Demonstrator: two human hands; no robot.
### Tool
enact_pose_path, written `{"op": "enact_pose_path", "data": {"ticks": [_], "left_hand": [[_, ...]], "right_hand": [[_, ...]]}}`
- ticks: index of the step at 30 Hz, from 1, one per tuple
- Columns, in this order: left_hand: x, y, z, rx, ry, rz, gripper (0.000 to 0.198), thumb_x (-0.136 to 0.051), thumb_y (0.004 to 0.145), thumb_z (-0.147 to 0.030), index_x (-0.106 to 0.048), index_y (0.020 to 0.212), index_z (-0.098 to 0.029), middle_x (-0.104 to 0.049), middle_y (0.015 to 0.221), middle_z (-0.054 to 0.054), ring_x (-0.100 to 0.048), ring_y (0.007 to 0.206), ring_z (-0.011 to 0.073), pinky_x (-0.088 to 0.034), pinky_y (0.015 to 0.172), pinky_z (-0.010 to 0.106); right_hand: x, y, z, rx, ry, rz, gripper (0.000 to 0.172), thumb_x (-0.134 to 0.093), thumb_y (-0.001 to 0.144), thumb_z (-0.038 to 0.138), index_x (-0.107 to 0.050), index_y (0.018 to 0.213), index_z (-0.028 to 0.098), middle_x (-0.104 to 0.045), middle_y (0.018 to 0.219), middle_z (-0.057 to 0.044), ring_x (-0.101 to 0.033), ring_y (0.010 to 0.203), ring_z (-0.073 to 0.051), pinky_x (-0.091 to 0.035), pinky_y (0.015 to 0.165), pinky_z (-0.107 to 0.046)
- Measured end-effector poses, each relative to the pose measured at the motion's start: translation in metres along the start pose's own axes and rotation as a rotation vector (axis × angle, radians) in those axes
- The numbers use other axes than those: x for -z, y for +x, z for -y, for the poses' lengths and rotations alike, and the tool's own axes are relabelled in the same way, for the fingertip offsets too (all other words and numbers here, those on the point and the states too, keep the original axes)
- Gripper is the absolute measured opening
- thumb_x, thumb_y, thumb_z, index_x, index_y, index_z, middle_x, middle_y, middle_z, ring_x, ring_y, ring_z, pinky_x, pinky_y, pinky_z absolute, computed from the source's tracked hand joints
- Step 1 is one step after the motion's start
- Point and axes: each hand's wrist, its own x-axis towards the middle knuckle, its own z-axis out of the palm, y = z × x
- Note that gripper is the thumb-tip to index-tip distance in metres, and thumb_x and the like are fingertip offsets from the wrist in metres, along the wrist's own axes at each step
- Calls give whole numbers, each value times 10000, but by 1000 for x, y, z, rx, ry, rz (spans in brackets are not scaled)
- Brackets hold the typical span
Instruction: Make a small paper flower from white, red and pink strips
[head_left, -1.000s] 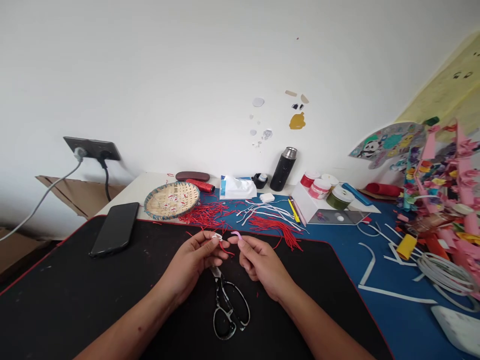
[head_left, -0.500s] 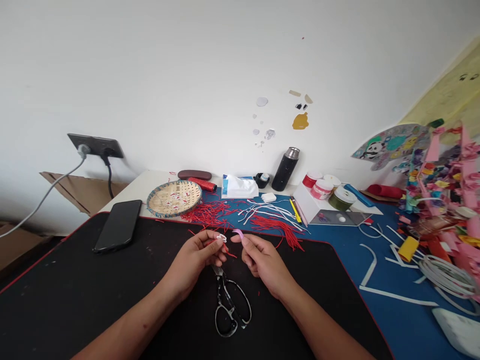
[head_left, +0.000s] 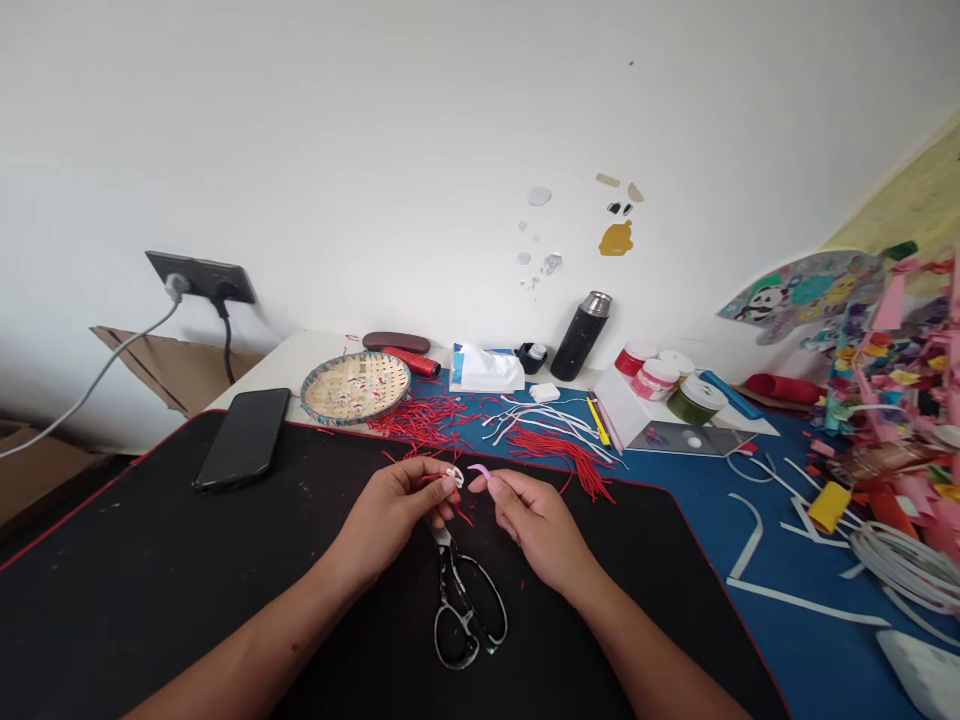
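Observation:
My left hand (head_left: 401,505) pinches a small looped piece of white cord (head_left: 454,477), with red cord (head_left: 463,505) trailing below its fingertips. Just to the right, my right hand (head_left: 534,515) is closed on a thin, curved, pinkish-purple tool (head_left: 478,470) whose tip points left toward the white loops. A narrow gap separates tool and cord. Below both hands, black-handled scissors (head_left: 459,610) lie on the black mat (head_left: 360,640), their blades partly hidden beneath my left hand.
Behind the hands lie cut red cords (head_left: 559,450), white cords (head_left: 540,420) and a woven basket (head_left: 307,400) with small red-and-white pieces. A phone (head_left: 244,440) rests at left. A black flask (head_left: 581,335) stands at the back, ribbon spools (head_left: 652,380) beside it. Paper crafts (head_left: 892,370) crowd the right.
The camera view has shifted slightly. My left hand has turned the white cord loops a little, and the tool in my right hand remains close beside them.

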Motion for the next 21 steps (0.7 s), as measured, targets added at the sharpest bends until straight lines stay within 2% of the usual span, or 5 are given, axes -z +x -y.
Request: {"op": "enact_pose_path", "data": {"ticks": [5, 21], "left_hand": [[0, 0, 1, 2, -12, 28, 231, -833, 786, -380, -787, 830, -158, -743, 700, 49, -612, 545, 146, -494, 571, 255], [0, 1, 0, 7, -51, 36, 207, -839, 774, -355, -802, 842, -163, -742, 708, 50, -615, 556, 151, -508, 546, 246]], "right_hand": [[0, -1, -1, 1, -32, 7, 584, -514, 964, 676, -751, 1060, 150, -391, 598, 45, -338, 539, -122, -247, 523, -257], [-1, -2, -3, -7, -30, 41, 547, -520, 983, 643, -749, 1080, 156, -366, 613, 46, -307, 544, -120, -230, 523, -257]]}}
